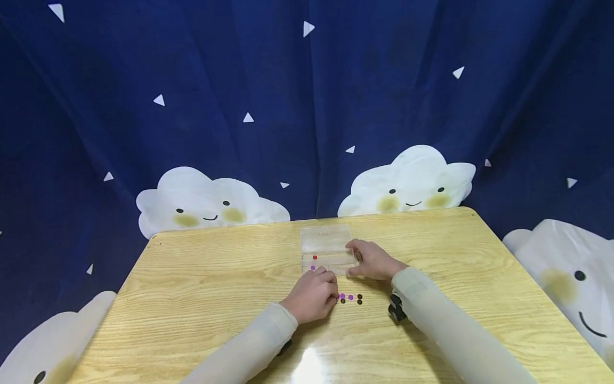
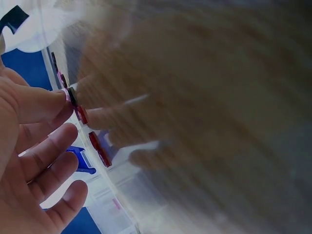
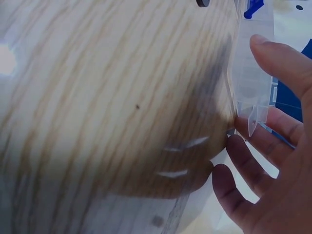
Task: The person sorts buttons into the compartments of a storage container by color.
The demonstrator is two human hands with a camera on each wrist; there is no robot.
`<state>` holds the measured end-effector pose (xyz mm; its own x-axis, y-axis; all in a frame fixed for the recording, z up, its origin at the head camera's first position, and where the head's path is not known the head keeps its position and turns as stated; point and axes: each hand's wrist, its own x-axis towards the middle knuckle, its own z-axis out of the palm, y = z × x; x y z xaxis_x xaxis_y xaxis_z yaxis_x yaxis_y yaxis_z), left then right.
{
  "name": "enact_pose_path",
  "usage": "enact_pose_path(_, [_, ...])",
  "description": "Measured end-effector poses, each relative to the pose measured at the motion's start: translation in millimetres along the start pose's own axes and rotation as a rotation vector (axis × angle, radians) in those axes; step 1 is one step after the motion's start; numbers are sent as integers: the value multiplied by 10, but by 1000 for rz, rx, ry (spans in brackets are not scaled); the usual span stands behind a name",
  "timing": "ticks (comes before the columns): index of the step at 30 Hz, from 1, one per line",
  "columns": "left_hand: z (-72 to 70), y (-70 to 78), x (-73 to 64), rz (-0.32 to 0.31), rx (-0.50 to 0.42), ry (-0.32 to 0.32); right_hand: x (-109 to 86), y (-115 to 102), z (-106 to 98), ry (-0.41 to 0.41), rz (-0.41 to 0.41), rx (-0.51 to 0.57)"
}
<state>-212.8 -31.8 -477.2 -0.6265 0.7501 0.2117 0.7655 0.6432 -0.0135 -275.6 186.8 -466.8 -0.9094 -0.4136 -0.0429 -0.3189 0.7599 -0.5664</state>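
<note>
A clear plastic box (image 1: pixel 327 237) lies with its lid raised toward the back of the table. A red disc (image 1: pixel 315 257) and a purple disc (image 1: pixel 313 268) show at its left end. My right hand (image 1: pixel 376 260) holds the box's right end, with the thumb nearer and the fingers (image 3: pixel 246 165) against the end. In front of the box, my left hand (image 1: pixel 314 294) pinches a small disc between thumb and index finger; its other fingers (image 2: pixel 51 168) are loosely bent. Beside that hand lie purple discs (image 1: pixel 350 297) and black discs (image 1: pixel 360 302).
Red discs (image 2: pixel 100 149) also lie near the left hand in its wrist view. A blue latch (image 3: pixel 253 9) belongs to the box. The pale wooden table (image 1: pixel 211 272) ends before a dark blue curtain (image 1: pixel 268 69) printed with clouds.
</note>
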Motion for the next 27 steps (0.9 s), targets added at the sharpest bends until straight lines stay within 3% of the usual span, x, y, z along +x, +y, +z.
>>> enact_pose_path(18, [-30, -19, -2, 23, -24, 17, 4, -4, -17, 0, 1, -5])
enact_pose_path(27, [-40, -14, 13, 26, -12, -25, 9, -1, -13, -4, -1, -8])
